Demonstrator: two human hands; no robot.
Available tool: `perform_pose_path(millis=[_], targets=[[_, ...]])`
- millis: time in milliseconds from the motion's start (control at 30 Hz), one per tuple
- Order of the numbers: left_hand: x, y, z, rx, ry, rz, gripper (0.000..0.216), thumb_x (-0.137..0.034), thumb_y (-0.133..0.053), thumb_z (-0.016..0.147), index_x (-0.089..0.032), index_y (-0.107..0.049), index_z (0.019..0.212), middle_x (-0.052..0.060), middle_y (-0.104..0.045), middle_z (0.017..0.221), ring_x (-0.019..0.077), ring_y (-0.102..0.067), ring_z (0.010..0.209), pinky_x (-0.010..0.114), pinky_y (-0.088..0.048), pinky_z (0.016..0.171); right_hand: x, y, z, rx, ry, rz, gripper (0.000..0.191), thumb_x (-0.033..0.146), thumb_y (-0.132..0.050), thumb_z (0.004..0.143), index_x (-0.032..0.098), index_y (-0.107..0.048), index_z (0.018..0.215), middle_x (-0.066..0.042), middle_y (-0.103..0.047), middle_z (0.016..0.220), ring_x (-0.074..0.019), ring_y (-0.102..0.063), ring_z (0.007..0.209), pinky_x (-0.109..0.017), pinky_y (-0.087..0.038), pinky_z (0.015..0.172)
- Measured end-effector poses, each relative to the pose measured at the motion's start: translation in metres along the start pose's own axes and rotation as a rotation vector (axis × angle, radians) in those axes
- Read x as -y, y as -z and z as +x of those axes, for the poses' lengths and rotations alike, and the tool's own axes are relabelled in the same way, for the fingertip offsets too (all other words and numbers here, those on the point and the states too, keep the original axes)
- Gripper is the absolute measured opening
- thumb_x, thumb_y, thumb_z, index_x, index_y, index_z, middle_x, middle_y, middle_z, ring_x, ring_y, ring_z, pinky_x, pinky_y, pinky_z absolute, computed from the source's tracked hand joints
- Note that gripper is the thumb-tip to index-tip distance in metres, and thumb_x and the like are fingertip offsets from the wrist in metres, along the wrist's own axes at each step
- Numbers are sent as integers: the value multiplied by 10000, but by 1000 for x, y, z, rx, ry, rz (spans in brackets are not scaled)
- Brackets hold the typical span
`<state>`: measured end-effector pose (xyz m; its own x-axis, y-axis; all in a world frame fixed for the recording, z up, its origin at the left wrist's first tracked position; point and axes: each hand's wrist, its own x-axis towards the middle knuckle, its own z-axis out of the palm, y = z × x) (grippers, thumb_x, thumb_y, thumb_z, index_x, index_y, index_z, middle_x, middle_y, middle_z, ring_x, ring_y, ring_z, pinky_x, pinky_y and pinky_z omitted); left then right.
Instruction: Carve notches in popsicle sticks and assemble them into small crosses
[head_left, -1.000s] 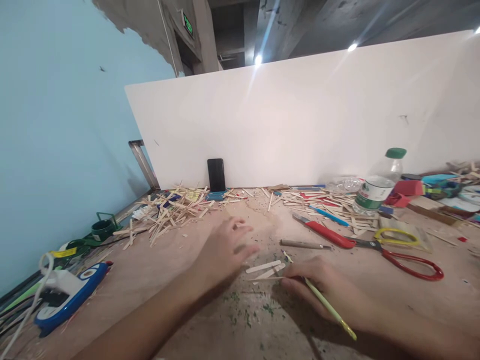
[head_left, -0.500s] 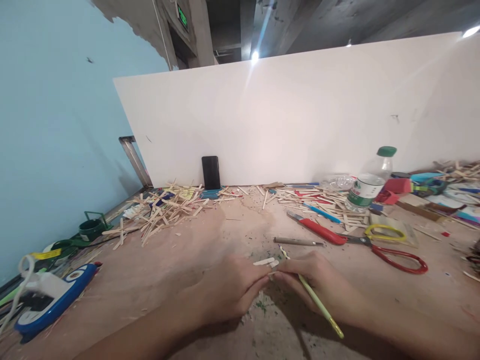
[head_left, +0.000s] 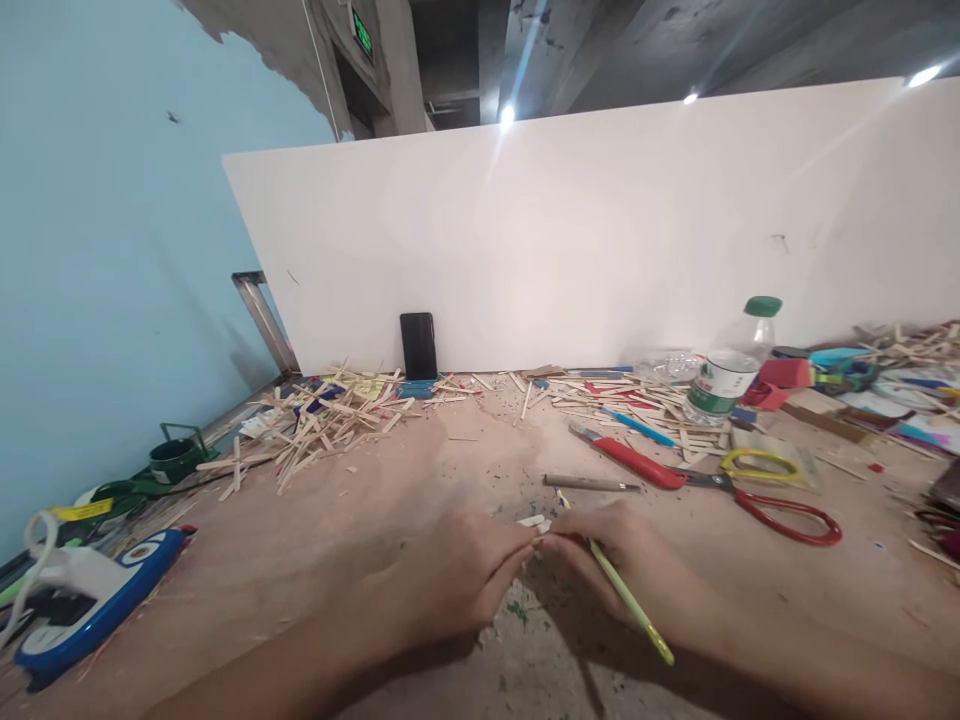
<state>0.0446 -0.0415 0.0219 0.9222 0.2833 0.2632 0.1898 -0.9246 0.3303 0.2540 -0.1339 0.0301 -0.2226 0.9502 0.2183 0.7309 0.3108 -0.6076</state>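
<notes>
The left hand point(head_left: 457, 575) pinches the short sticks point(head_left: 534, 521) at its fingertips; the right hand point(head_left: 637, 570), meeting it there, grips a brush point(head_left: 628, 607). Early going, I'd say: only these pieces are in hand, and the pile point(head_left: 330, 425) lies loose well beyond the left hand.

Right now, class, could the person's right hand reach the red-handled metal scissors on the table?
Probably yes: bare wooden table lies between right hand and red-handled metal scissors. But its grip holds a yellow-green pencil, and with the left hand pinches a pale wooden stick.
</notes>
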Motion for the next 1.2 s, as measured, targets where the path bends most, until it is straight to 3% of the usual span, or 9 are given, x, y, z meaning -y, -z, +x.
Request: perform_pose_path(millis=[133, 200, 267, 300, 400, 533, 667, 833, 1200], targets=[[20, 16, -3, 62, 93, 76, 327, -355, -533, 1043, -237, -682, 776, -20, -725, 710, 153, -644, 593, 265, -409, 559, 0, 3, 2, 45, -12, -48, 348, 292, -501, 1020, 220, -670, 724, 2, -621, 611, -132, -466, 536, -261, -353, 517], [40, 29, -4, -36, 246, 153, 414, -377, -435, 1082, -232, -708, 806, 16, -736, 744, 191, -683, 658, 284, -477, 618, -2, 5, 3, 44, -28, -83, 329, 259, -523, 998, 209, -655, 701, 2, -617, 602, -126, -459, 532, -261, -340, 520], [62, 42, -5, -230, 407, 256, 436, -366, -330, 1095, -184, -702, 1232, 149, -747, 1202, 318, -702, 1112, 435, -542, 935, -6, 7, 4, 41, -41, -119, 323, 251, -534, 989, 201, -653, 694, -5, -636, 618, -127, -484, 552, -260, -354, 542], [71, 47, -5, -313, 458, 300, 498, -382, -336, 1081, -139, -577, 1442, 222, -619, 1439, 390, -573, 1344, 556, -465, 1084, -8, 9, 5, 37, -50, -138, 320, 252, -532, 993, 199, -661, 704, -9, -654, 639, -131, -511, 572, -258, -369, 557], [88, 50, -5, -400, 493, 358, 692, -443, -413, 1041, -55, -354, 1612, 301, -372, 1637, 484, -336, 1524, 701, -299, 1192, -13, 12, 8, 34, -81, -194, 280, 230, -534, 1008, 205, -714, 795, -12, -722, 735, -139, -614, 661, -248, -441, 629], [80, 28, -5, -341, 391, 345, 609, -413, -463, 1025, -120, -457, 1560, 217, -506, 1578, 413, -448, 1474, 633, -355, 1211, -30, 31, 18, 16, -177, -325, 204, 310, -616, 1039, 176, -723, 928, -23, -736, 869, -151, -677, 770, -304, -557, 745], [65, 7, -3, -284, 287, 319, 471, -373, -478, 1039, -183, -595, 1454, 156, -638, 1464, 362, -580, 1355, 573, -485, 1123, -68, 77, 28, -72, -392, -522, 314, 413, -663, 1033, 175, -683, 1237, -83, -713, 1208, -219, -709, 1026, -438, -612, 906], [57, 10, -2, -265, 219, 287, 347, -334, -476, 1048, -204, -752, 1214, 129, -728, 1322, 331, -671, 1209, 518, -559, 1006, -116, 123, 26, -92, -660, -719, 341, 391, -673, 1027, 193, -660, 1304, -104, -674, 1321, -244, -690, 1115, -462, -607, 944], [50, 19, -2, -102, 148, 180, 352, -292, -441, 1098, -195, -771, 1020, 91, -766, 1049, 254, -668, 1011, 407, -486, 936, -129, 117, 29, 20, -730, -777, 372, 392, -683, 1021, 188, -647, 1329, -108, -668, 1332, -254, -688, 1128, -475, -606, 949]])
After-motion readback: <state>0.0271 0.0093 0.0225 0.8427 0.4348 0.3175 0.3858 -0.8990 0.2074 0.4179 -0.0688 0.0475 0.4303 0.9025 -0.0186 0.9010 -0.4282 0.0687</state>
